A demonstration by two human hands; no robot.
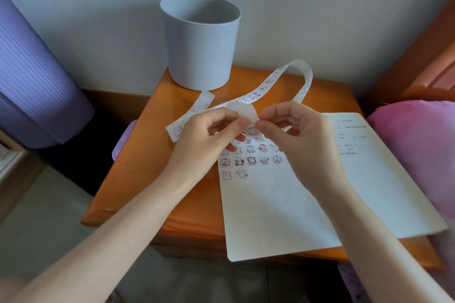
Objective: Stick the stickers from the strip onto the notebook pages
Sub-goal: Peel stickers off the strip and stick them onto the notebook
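A long white sticker strip loops above the orange wooden table, printed with small cartoon animals. My left hand pinches the strip where it bends over, just above the open notebook. My right hand pinches at a bear sticker on the strip's curled end, fingertips almost meeting the left hand's. The notebook's left page carries several rows of stuck stickers; its right page has handwriting.
A grey plastic bin stands at the table's back edge against the wall. A purple rolled mat leans at the left. A pink cushion lies at the right, beside the notebook. A small purple object pokes out at the table's left edge.
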